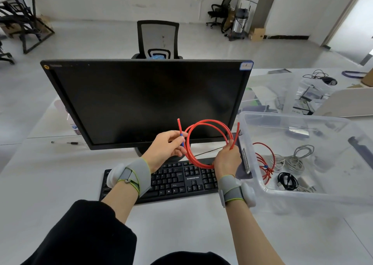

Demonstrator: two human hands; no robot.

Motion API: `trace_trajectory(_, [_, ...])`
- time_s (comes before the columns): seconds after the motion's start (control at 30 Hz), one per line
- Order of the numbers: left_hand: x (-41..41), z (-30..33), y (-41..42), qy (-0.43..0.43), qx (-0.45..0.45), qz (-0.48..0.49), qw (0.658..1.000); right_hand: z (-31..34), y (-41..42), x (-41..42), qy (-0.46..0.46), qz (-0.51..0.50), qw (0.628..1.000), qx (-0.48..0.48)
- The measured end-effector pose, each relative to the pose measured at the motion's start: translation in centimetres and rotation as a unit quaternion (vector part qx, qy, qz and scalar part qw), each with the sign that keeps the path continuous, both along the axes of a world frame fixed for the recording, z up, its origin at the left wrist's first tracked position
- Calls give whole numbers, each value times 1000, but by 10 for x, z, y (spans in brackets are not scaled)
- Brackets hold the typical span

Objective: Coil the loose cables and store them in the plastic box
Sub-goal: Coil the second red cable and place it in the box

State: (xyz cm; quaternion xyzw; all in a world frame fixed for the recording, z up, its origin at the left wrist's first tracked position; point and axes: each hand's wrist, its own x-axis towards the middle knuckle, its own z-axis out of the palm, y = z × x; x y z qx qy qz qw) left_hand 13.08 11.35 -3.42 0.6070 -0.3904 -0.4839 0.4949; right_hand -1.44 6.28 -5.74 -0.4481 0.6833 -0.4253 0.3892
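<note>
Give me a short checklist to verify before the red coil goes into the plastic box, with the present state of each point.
1. Red cable formed into loops: ok.
2. Left hand pinches one end near the blue band: ok.
3. Right hand holds the loops together: ok.
4. Coil tied or secured: not ok, both ends stick up free.
5. Plastic box open, beside the right hand: ok.
6. Free floor space in the box: ok, bare at its far side.

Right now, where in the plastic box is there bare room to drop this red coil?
In the plastic box, the far half of the floor, past the grey cables, looks bare. The near part is crowded: another red cable by the left wall, a black cable nearest you. Both hands, left hand and right hand, hold the red coil.
</note>
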Motion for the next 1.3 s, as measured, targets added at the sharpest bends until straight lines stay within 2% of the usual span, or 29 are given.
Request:
trace_trajectory(0.13, [5, 4, 5, 22, -17, -3, 1000, 12, 7, 0, 8, 38, 999, -24])
trace_trajectory(0.27, [3, 14, 3, -61, -24, 20, 998, 8, 15, 10, -24, 87, 995, -52])
trace_trajectory(0.4, [4, 8, 2, -82, -23, 79, 993, 13, 15, 12, -91, 133, 985, -55])
trace_trajectory(0.53, [12, -4, 6, -23, -10, 107, 994, 26, 13, 11, -180, 191, 964, -49])
trace_trajectory(0.67, [13, -1, 5, -18, -42, 112, 993, 32, 12, 13, -253, 231, 939, -25])
trace_trajectory(0.77, [6, 4, 2, -75, -46, 64, 994, 32, 12, 13, -276, 263, 924, -18])
trace_trajectory(0.9, [3, -2, -1, -30, -7, 65, 997, 35, 15, 11, -279, 295, 914, -20])
trace_trajectory(0.93, [3, -3, -1, -50, -4, 75, 996, 36, 16, 12, -279, 299, 912, -22])
trace_trajectory(1.07, [0, -8, -2, -276, 1, 123, 953, 36, 19, 17, -290, 297, 910, -21])
trace_trajectory(1.17, [-1, -8, -1, -321, -19, 147, 935, 35, 20, 21, -311, 279, 908, -17])
trace_trajectory(1.3, [5, -5, 0, -335, -43, 161, 927, 35, 19, 22, -347, 244, 905, -8])
